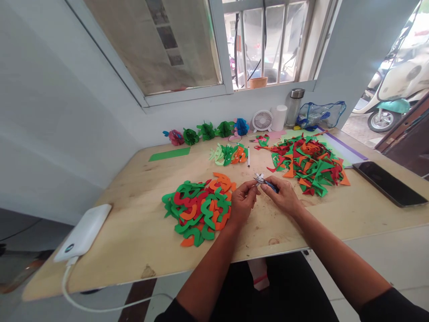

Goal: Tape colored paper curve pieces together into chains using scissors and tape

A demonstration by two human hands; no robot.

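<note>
My right hand (pixel 280 193) is closed around small scissors (pixel 271 186) with dark blue handles, their blades pointing left. My left hand (pixel 244 199) pinches a small whitish piece (pixel 259 176), probably paper, right at the blades. Fingers partly cover that piece, so its shape is hard to make out. Left of my left hand lies a pile of curved cut-outs (pixel 196 212) in green, red and orange. Beyond my right hand spreads a heap of pointed scraps (pixel 306 161) in the same colours.
Behind my hands lie a marker (pixel 248 157) and small leaf-like cut-outs (pixel 229 154). Paper flowers (pixel 206 131), a fan (pixel 262 120) and a glass bottle (pixel 294 109) line the wall. A phone (pixel 390 182) is at the right, a white power bank (pixel 83 232) with a cable at the left.
</note>
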